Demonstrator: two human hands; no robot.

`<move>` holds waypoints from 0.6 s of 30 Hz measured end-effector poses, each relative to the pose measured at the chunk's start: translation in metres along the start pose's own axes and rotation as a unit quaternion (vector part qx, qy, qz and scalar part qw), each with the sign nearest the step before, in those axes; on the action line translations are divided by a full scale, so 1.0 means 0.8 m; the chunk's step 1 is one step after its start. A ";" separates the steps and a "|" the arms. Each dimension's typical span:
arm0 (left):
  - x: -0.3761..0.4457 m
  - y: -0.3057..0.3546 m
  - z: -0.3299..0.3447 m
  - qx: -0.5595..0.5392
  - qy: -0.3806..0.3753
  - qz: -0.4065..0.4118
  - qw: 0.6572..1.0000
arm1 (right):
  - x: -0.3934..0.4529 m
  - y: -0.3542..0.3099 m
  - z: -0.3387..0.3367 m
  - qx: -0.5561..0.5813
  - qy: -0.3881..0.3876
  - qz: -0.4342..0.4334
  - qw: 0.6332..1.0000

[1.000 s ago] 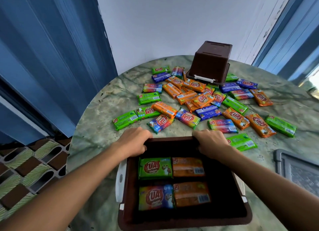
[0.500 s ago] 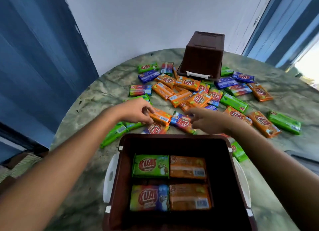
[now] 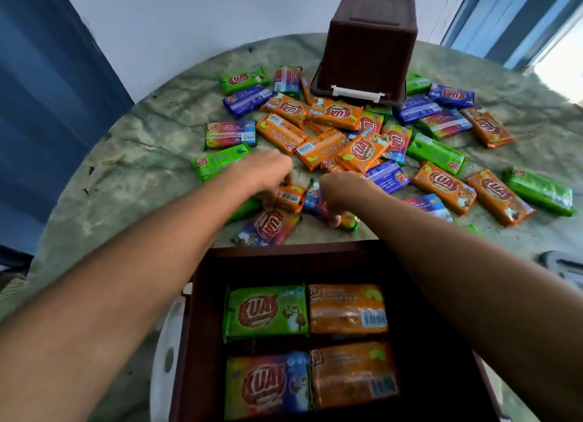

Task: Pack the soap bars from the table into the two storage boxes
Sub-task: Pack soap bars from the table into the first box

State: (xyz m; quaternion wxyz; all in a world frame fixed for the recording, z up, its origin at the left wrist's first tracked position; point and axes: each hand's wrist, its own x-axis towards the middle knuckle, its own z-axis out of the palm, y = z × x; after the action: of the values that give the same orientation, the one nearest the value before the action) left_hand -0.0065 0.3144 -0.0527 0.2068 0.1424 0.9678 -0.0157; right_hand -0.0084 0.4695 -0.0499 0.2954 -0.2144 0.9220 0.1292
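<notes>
Okay, soap bars point(image 3: 362, 151) lie scattered in a loose pile over the middle of the round green marbled tabletop point(image 3: 126, 156), orange, green, blue and rainbow wrappers mixed, some overlapping. Left hand point(image 3: 268, 177) sits at the pile's 7 o'clock edge, fingers curled down round a small orange bar point(image 3: 291, 198), gripping it. Right hand point(image 3: 339, 194) is just beside it at 3 o'clock, fingers curled over a rainbow bar point(image 3: 318, 202), thumb tip showing under it near the bar's lower end. Another rainbow bar point(image 3: 269, 226) lies just below both hands, apart from them as far as I can tell.

Open brown storage box point(image 3: 202, 342) sits at 6 o'clock on the tabletop, nearest the camera, both forearms crossing over its far rim. Inside, four bars lie flat in a two-by-two block: green bar point(image 3: 266, 312) top left, orange bar point(image 3: 347, 308) top right, rainbow bar point(image 3: 268, 387) bottom left, second orange bar point(image 3: 353, 374) bottom right. White handle point(image 3: 164, 352) shows on the box's left side.

Second brown box point(image 3: 369, 39) stands upside down at 12 o'clock behind the pile, white latch point(image 3: 358, 94) on its near lower edge, bars touching its base. Grey lid point(image 3: 564, 265) pokes in at 3 o'clock, mostly cut off.
</notes>
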 end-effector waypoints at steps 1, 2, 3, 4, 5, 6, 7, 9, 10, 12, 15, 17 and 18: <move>0.001 0.000 0.001 0.002 0.001 0.000 1.000 | 0.001 -0.001 0.000 -0.002 0.001 0.000 1.000; 0.002 0.001 0.001 0.006 0.000 0.000 1.000 | -0.001 -0.001 0.000 -0.005 0.005 0.000 1.000; 0.003 0.002 0.001 0.009 -0.001 -0.001 1.000 | 0.000 -0.001 0.001 -0.008 0.008 0.000 1.000; 0.005 0.002 0.001 0.013 -0.003 -0.005 1.000 | 0.000 -0.001 0.003 -0.009 0.016 -0.001 1.000; 0.005 0.003 0.000 0.016 -0.003 -0.010 1.000 | -0.002 0.000 0.003 -0.009 0.028 -0.004 1.000; 0.005 0.004 0.001 0.018 -0.007 -0.017 1.000 | -0.003 0.001 0.005 -0.008 0.041 -0.005 0.999; 0.002 0.006 0.000 0.016 -0.013 -0.025 0.999 | -0.008 0.002 0.006 -0.010 0.054 -0.005 0.998; -0.004 0.005 0.002 -0.006 -0.030 -0.039 0.999 | -0.014 0.006 0.010 0.007 0.065 -0.005 0.998; -0.013 0.005 -0.001 -0.017 -0.024 -0.046 0.999 | -0.022 0.010 0.008 0.021 0.075 -0.002 0.997; -0.034 0.004 -0.010 -0.032 0.007 -0.065 0.997 | -0.039 0.017 -0.003 0.037 0.103 0.008 0.994; -0.087 0.007 -0.039 -0.033 0.111 -0.066 0.991 | -0.086 0.024 -0.032 0.039 0.186 0.011 0.982; -0.129 0.018 -0.061 -0.033 0.158 -0.069 0.984 | -0.123 0.028 -0.048 0.047 0.226 0.008 0.973; -0.157 0.030 -0.069 -0.035 0.168 -0.069 0.983 | -0.149 0.030 -0.050 0.050 0.243 0.000 0.969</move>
State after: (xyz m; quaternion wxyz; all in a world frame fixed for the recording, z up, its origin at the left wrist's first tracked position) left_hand 0.0879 0.3083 0.0487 0.0449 0.0687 0.9962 0.0283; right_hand 0.0485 0.5139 0.0558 0.0730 -0.2248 0.9713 0.0271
